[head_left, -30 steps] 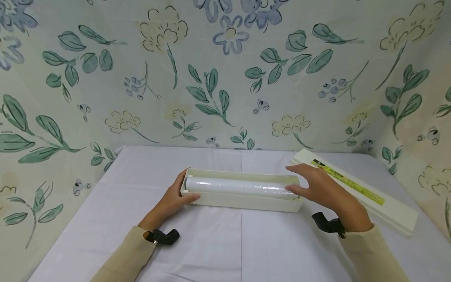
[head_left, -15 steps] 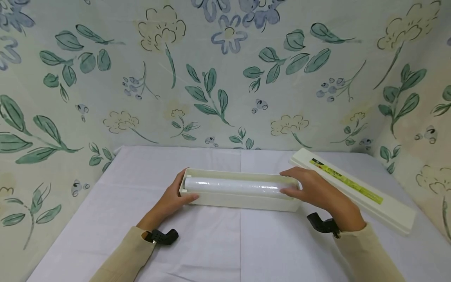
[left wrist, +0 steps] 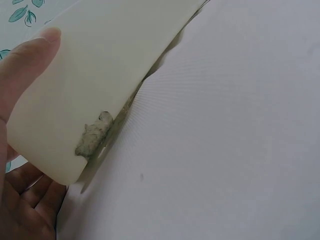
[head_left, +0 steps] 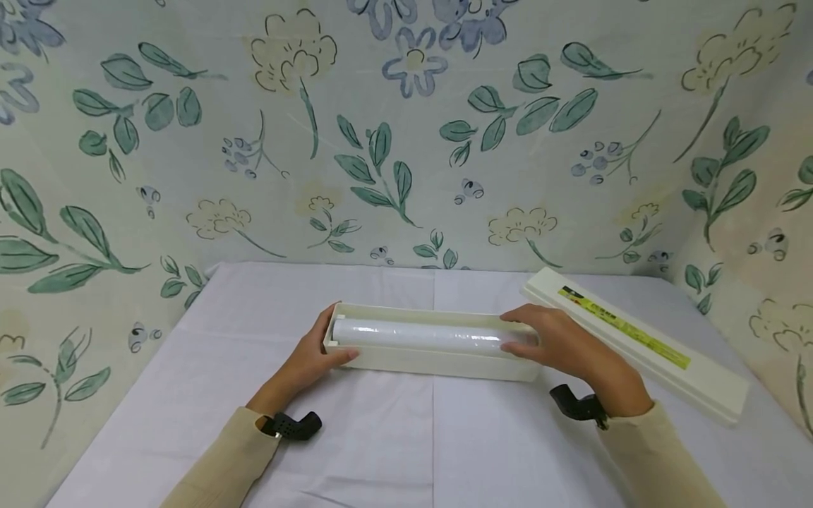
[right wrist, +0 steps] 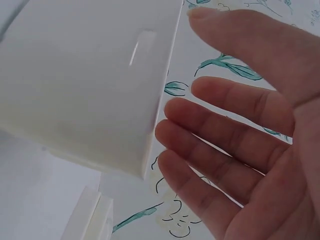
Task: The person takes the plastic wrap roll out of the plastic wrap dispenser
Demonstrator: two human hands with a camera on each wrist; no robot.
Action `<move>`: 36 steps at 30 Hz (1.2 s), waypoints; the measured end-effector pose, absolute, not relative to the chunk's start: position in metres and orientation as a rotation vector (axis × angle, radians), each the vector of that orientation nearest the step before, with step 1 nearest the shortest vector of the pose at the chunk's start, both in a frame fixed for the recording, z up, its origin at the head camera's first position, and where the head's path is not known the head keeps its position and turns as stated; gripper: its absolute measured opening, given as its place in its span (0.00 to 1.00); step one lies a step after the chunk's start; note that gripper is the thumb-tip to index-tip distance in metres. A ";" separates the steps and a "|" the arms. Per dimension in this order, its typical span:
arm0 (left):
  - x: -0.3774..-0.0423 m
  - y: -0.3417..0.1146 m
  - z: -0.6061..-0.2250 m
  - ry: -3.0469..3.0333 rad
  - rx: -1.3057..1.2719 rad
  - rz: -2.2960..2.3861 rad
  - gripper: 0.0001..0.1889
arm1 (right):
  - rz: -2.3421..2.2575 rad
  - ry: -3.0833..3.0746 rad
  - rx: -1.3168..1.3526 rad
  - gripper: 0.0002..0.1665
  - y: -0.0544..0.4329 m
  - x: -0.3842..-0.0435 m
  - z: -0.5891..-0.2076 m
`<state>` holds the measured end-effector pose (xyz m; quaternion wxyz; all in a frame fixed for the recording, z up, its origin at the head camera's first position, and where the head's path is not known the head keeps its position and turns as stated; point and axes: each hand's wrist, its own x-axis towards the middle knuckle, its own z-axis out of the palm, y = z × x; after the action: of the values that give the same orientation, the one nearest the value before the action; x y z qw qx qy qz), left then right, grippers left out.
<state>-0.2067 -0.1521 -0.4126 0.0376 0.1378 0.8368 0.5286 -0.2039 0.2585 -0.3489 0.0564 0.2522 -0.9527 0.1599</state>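
Observation:
A long cream plastic box [head_left: 438, 365] stands open on the table, a shiny roll of cling film [head_left: 413, 335] lying inside. My left hand [head_left: 312, 356] grips the box's left end, thumb on the front wall and fingers behind. In the left wrist view, a rough greyish patch [left wrist: 93, 136] shows low on the box's wall [left wrist: 75, 70]. Over the right end hovers my right hand [head_left: 568, 342], its thumb at the roll's front side and its fingers by the rear rim. The right wrist view shows those fingers [right wrist: 210, 145] spread loosely past the box's end wall [right wrist: 90, 90].
The box's cream lid [head_left: 720, 396], with a yellow label [head_left: 625, 326], lies slanted on the right side of the table. A white cloth [head_left: 381, 451] covers the table. Floral fabric [head_left: 394, 190] hangs behind and at the sides.
My right hand has moved slightly left over the box's right end, thumb and fingers further in along the roll. My left hand keeps its grip, and the box and lid stay put.

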 end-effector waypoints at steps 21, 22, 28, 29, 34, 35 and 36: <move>-0.209 -0.153 -0.413 2.539 0.422 1.646 0.50 | 0.515 -2.878 0.811 0.31 0.257 -0.213 -0.358; -0.209 -0.153 -0.413 2.540 0.419 1.649 0.50 | 0.513 -2.873 0.824 0.31 0.257 -0.214 -0.360; -0.208 -0.152 -0.414 2.546 0.412 1.643 0.49 | 0.555 -2.882 0.831 0.32 0.257 -0.218 -0.365; -0.209 -0.152 -0.415 2.547 0.415 1.641 0.49 | 0.571 -2.888 0.828 0.33 0.257 -0.218 -0.365; -0.209 -0.152 -0.414 2.545 0.424 1.645 0.49 | 0.642 -2.930 0.814 0.34 0.256 -0.220 -0.367; -0.209 -0.153 -0.414 2.544 0.427 1.646 0.49 | 0.651 -2.939 0.810 0.34 0.256 -0.221 -0.367; -0.209 -0.153 -0.414 2.543 0.427 1.648 0.49 | 0.658 -2.951 0.804 0.35 0.255 -0.221 -0.367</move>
<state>-0.2090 -0.1527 -0.4136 0.0407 0.1395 0.8304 0.5379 -0.2215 0.2554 -0.3672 0.0066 0.2570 -0.9432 0.2102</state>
